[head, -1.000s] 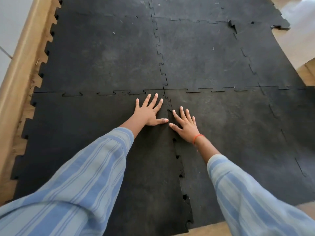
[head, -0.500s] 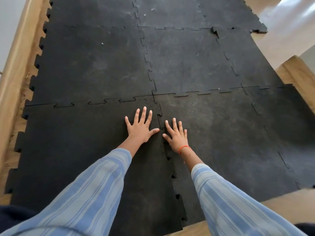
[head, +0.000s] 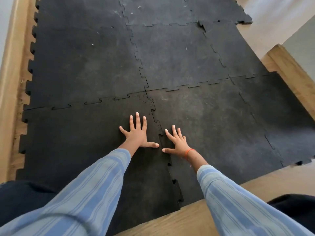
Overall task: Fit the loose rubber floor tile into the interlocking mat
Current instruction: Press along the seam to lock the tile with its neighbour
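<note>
Both hands, left hand (head: 137,135) and right hand (head: 177,144), have slid nearer along the seam (head: 157,124), fingers spread flat, pressing the loose tile (head: 88,150) into the mat (head: 213,133), whose near teeth remain unseated

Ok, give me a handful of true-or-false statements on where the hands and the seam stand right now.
1. Both hands lie flat, fingers spread, on the mat. True: the left hand and right hand press palm-down.
2. The two hands rest on the same tile. False: they sit on either side of the toothed seam, the left on the near left tile.
3. The seam is fully closed down to the near edge. False: open gaps show between the teeth nearer the person.
4. An orange band is on the right wrist. True.
5. The mat covers the whole wooden floor. False: bare wood shows.
</note>
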{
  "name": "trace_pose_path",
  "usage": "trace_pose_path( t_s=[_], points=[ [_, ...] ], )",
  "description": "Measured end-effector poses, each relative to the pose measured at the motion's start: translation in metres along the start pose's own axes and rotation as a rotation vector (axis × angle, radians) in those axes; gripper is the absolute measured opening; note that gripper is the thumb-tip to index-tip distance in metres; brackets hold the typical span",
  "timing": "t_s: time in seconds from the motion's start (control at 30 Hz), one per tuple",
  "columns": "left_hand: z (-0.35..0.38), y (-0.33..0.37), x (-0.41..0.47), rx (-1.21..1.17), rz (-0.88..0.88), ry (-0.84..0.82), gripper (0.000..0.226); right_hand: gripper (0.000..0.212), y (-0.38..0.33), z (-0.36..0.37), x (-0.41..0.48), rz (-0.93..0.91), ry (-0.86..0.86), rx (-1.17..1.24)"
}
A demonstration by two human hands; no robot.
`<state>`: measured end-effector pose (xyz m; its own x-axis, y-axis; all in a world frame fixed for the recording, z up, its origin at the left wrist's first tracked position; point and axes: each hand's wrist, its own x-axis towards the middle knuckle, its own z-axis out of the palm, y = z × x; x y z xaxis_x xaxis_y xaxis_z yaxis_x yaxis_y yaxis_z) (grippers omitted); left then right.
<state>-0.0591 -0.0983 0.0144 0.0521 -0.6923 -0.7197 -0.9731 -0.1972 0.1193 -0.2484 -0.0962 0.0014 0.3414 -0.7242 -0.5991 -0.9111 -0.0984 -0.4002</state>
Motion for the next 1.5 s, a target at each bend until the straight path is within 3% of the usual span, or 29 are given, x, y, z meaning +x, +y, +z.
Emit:
trace_pose_path(
  t_s=[0.23, 0.53, 0.83, 1.03, 1.27, 1.5],
  points=[
    [0.000, 0.003, -0.003, 0.034, -0.029, -0.002, 0.136, 0.090, 0.004, 0.010, -0.002, -0.008, 0.090, -0.045],
    [0.034, 0.000, -0.033, 0.053, 0.012, 0.006, 0.146, 0.091, 0.007, 0.015, -0.028, 0.005, 0.007, 0.030],
    [0.041, 0.009, -0.040, 0.072, -0.074, 0.072, 0.145, 0.098, 0.008, 0.025, -0.035, 0.076, 0.102, -0.072],
    [0.074, 0.019, -0.061, 0.113, -0.016, 0.039, 0.155, 0.139, 0.024, 0.029, -0.066, 0.006, -0.135, -0.205],
    [0.096, 0.031, -0.076, 0.146, -0.006, 0.082, 0.161, 0.144, 0.023, 0.040, -0.076, 0.010, -0.117, -0.317],
    [0.107, 0.022, -0.078, 0.146, 0.085, 0.169, 0.151, 0.150, 0.014, 0.043, -0.085, -0.002, -0.126, -0.420]
  ],
)
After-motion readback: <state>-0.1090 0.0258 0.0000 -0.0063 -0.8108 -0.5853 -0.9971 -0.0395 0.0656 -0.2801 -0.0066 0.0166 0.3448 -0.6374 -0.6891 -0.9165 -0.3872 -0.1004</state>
